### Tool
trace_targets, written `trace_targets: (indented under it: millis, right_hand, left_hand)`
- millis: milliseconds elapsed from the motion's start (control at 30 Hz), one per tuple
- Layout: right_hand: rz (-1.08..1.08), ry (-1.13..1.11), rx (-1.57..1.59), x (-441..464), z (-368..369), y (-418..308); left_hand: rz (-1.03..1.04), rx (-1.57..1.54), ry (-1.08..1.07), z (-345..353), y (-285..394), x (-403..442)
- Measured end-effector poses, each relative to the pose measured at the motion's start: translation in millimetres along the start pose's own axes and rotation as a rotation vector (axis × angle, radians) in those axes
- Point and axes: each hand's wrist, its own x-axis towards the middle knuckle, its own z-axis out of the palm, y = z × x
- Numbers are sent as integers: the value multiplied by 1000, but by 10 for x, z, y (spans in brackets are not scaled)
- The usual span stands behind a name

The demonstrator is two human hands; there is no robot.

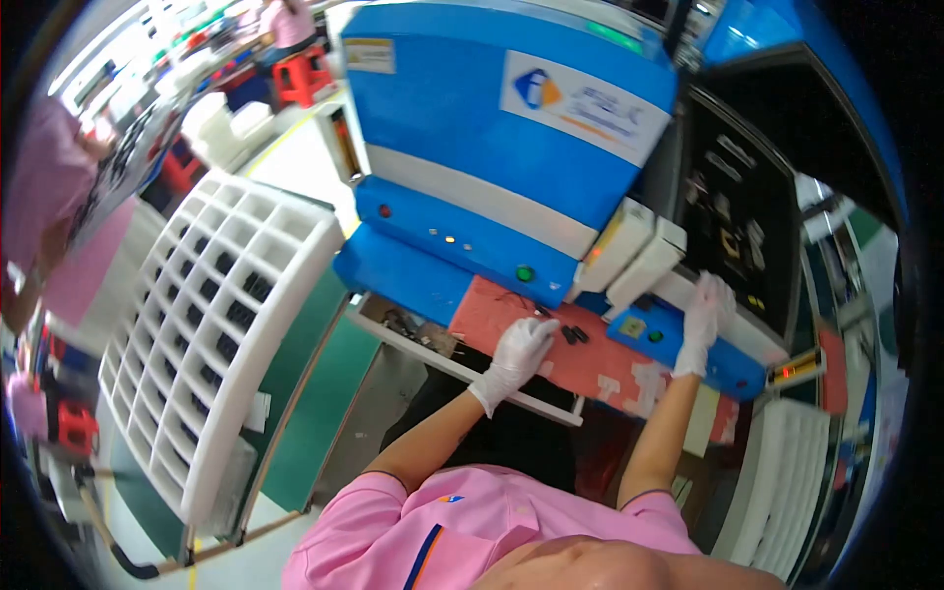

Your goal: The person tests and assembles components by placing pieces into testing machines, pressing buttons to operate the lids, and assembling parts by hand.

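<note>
My left hand (521, 354), in a white glove, is over the pink mat (600, 366) in front of the blue machine. Its fingers are bent and drawn together; what is between them, if anything, is too small to make out. Just right of its fingertips lie small black parts (575, 335). My right hand (706, 320), also gloved, reaches up to the white front edge of the right-hand machine, below its dark work area (739, 211). Its fingers look stretched out and slightly apart, and I see nothing held in them.
A large white compartment tray (221, 324) with black parts stands at left. An open drawer (418, 339) with small items sits below the blue machine (492, 108). Two white boxes (634, 251) stand between the machines. Another white tray (782, 482) is at right. Another person (44, 187) works far left.
</note>
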Motion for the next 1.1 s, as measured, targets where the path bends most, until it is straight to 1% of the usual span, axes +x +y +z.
trace_targets:
  millis: [67,133,200,300,333,433,467,600,733,833,1000,1100]
  right_hand:
    - [-3,-10,0,-1,-1,2]
    - [-33,-3,31,0,37,25]
    - [-54,15,-6,-15,68,54]
    - [-29,28,50,-9,61,49]
    - [-13,31,67,-13,62,50]
    - [28,-16,63,-32,112,80]
    - [47,-38,53,-33,127,101]
    - [22,-5,29,-75,195,160]
    - [3,-29,71,-119,250,232]
    - [10,-50,61,-107,254,237]
    - [42,-87,65,-98,215,186]
    - [15,-49,19,-104,227,201]
  left_hand:
    - [30,-21,-34,19,-25,-24]
    - [25,-23,-14,23,-50,-31]
    - [33,-33,-10,28,-72,-35]
    - [-2,-157,33,23,-64,-25]
    - [-4,-142,37,6,-59,-18]
    - [-99,-244,-14,-33,-47,-36]
    - [-103,-232,-7,-18,-59,-51]
    - [-81,-213,4,35,-112,-69]
    - [-43,-163,46,4,-67,-60]
    - [-123,-227,-40,-29,-38,-37]
    - [-144,-277,-83,-9,-69,-62]
    - [-73,-302,7,33,-100,-74]
